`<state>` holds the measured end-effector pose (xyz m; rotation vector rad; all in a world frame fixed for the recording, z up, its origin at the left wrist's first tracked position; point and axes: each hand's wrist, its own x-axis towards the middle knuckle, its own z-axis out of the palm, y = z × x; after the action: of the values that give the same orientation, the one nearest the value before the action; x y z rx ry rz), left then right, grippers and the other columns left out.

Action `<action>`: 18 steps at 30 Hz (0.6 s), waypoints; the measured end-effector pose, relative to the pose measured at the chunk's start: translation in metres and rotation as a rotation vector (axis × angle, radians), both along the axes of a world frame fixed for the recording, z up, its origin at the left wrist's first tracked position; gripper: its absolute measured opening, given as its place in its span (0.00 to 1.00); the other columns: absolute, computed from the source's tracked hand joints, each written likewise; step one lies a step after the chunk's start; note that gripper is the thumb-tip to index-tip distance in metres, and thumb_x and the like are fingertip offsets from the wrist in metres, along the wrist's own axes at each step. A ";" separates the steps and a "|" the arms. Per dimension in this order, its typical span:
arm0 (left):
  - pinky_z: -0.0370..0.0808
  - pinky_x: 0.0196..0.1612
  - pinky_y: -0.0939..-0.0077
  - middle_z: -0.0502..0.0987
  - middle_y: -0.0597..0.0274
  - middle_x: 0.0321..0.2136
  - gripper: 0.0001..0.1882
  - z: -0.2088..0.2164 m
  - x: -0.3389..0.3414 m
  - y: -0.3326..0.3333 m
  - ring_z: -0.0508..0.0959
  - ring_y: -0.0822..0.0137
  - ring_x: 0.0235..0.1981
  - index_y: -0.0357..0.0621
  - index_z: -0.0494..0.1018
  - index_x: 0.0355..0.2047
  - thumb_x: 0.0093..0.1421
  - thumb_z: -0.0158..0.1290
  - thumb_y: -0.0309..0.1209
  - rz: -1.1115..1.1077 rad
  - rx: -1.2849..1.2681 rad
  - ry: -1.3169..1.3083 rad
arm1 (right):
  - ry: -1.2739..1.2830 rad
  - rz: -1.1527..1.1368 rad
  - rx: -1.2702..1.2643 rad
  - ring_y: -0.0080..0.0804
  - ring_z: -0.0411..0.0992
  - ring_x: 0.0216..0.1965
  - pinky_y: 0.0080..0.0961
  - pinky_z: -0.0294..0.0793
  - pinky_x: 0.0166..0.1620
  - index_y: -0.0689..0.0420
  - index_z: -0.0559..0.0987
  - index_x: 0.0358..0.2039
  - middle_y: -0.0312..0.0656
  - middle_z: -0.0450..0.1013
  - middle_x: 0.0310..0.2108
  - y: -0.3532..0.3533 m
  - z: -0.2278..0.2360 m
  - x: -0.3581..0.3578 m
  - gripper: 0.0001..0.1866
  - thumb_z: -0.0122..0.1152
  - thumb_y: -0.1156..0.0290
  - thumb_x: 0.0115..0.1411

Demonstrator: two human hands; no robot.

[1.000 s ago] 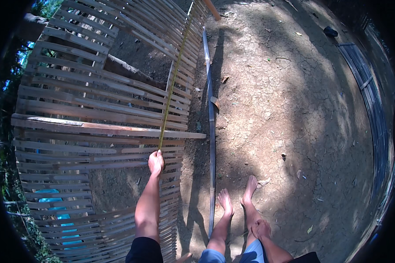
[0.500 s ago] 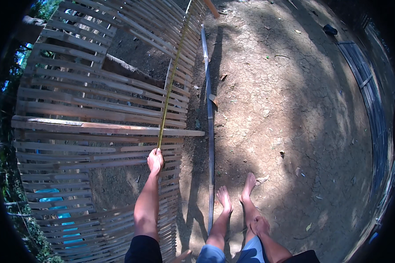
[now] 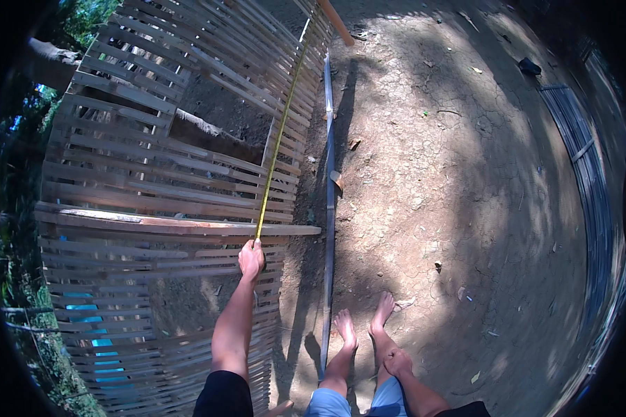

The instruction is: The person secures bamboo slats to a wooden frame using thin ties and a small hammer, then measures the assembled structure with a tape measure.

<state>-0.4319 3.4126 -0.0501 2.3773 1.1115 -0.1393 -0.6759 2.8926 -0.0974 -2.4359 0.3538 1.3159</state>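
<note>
My left hand (image 3: 252, 259) is closed on the near end of a yellow tape measure (image 3: 278, 142), just short of a wooden crosspiece (image 3: 167, 224). The tape stretches taut away from me over a panel of split-bamboo slats (image 3: 209, 177), close to its right edge. Where the tape ends at the far side is too small to make out. My right hand (image 3: 398, 363) rests at my bent knee with its fingers curled in; what they hold, if anything, is hidden.
A long thin pole (image 3: 329, 229) lies on cracked earth beside the panel, with a curled brown piece (image 3: 336, 181) against it. A reddish-brown post (image 3: 337, 22) stands at the far end. To the right lie bundled slats (image 3: 584, 167) and a dark object (image 3: 528, 67). Blue material (image 3: 103, 344) shows beneath the panel.
The whole view has shifted a little. My left hand, still gripping the tape, is slightly closer to the wooden crosspiece. My right hand stays at my knee.
</note>
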 end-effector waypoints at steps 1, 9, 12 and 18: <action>0.72 0.43 0.48 0.79 0.38 0.34 0.21 0.000 0.007 -0.003 0.77 0.36 0.41 0.41 0.76 0.38 0.67 0.46 0.48 -0.008 0.000 -0.013 | 0.016 -0.005 0.026 0.50 0.74 0.50 0.39 0.72 0.56 0.52 0.83 0.41 0.54 0.77 0.45 -0.003 0.000 0.005 0.19 0.57 0.58 0.53; 0.72 0.42 0.51 0.79 0.40 0.33 0.20 0.007 0.071 -0.020 0.77 0.37 0.40 0.42 0.75 0.37 0.67 0.46 0.47 0.031 0.057 -0.002 | 0.050 -0.204 0.179 0.47 0.78 0.42 0.38 0.75 0.49 0.55 0.83 0.39 0.49 0.80 0.37 -0.049 -0.013 0.081 0.19 0.55 0.55 0.58; 0.72 0.43 0.51 0.79 0.40 0.33 0.20 0.008 0.103 -0.022 0.77 0.38 0.41 0.41 0.75 0.36 0.67 0.46 0.47 0.025 -0.024 -0.013 | 0.023 -0.211 0.173 0.46 0.78 0.42 0.36 0.75 0.47 0.57 0.82 0.39 0.50 0.80 0.38 -0.074 -0.024 0.130 0.18 0.56 0.57 0.58; 0.72 0.48 0.50 0.79 0.38 0.39 0.21 0.012 0.170 -0.017 0.77 0.37 0.45 0.41 0.77 0.42 0.67 0.45 0.46 0.061 0.009 0.002 | -0.139 -0.283 0.131 0.44 0.78 0.39 0.36 0.75 0.45 0.59 0.82 0.37 0.50 0.80 0.34 -0.106 -0.044 0.231 0.15 0.58 0.61 0.58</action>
<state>-0.2615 3.3956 -0.0381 2.3491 1.1869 -0.1157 -0.4447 2.7863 -0.1417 -2.2546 0.5344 1.0116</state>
